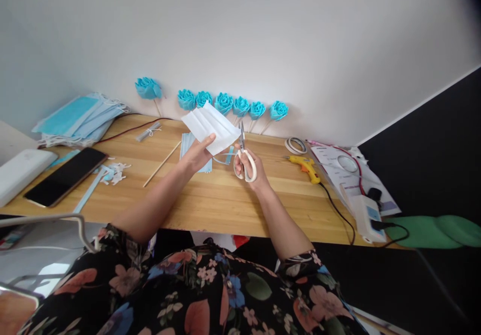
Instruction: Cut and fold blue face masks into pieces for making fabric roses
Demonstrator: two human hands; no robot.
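My left hand (201, 153) pinches a white pleated face mask sheet (212, 127) by its lower edge, raised above the table. In my right hand (250, 170) is a pair of scissors (244, 157) with cream handles, blades pointing up beside the sheet's right corner. Whether the blades touch the sheet I cannot tell. Beneath my left hand lies a light blue mask piece (205, 167), partly hidden. A small blue strip (229, 155) rests between my hands. Behind them, a row of blue flowers (224, 103) on sticks leans against the wall.
On the left are stacked blue masks (71, 117), a phone (65, 176), a white power bank (24, 172), cut scraps (112, 173) and a wooden stick (161, 164). To the right lie tape rolls (295, 145), a yellow glue gun (306, 167), papers (338, 167) and a power strip (368, 219).
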